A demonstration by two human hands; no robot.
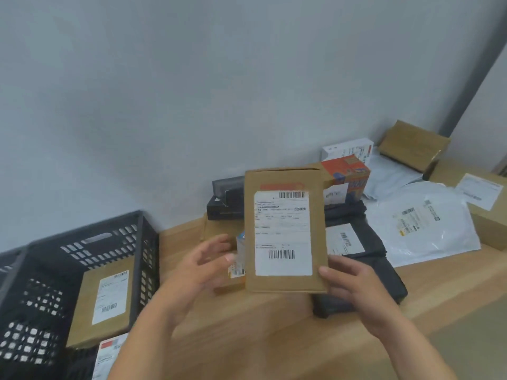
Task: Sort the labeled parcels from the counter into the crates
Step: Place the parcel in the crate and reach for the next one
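- Head view, centre of frame: the right hand [359, 286] pinches the lower right corner of the cardboard parcel [285, 231]. The thumb is on the front face and the other fingers are hidden behind.
- The left hand [197, 267] has its fingers spread and loose, just beside the parcel's left edge. It is blurred, so contact cannot be told, and it grips nothing.
- The parcel is held upright above the counter [247, 330], white label toward the camera. Judged: posed this way to read the label before choosing a crate.
- The corner grip leaves both barcodes and the address lines uncovered.
- Lower left of frame: a black crate [137, 237] with a brown labelled box [107, 297] lying inside. A second labelled parcel [109, 352] lies below that.
- Right of frame: a white mailer [428, 223], black bags [389, 278] and an orange box [345, 176] lie on the counter. Judged: unsorted.
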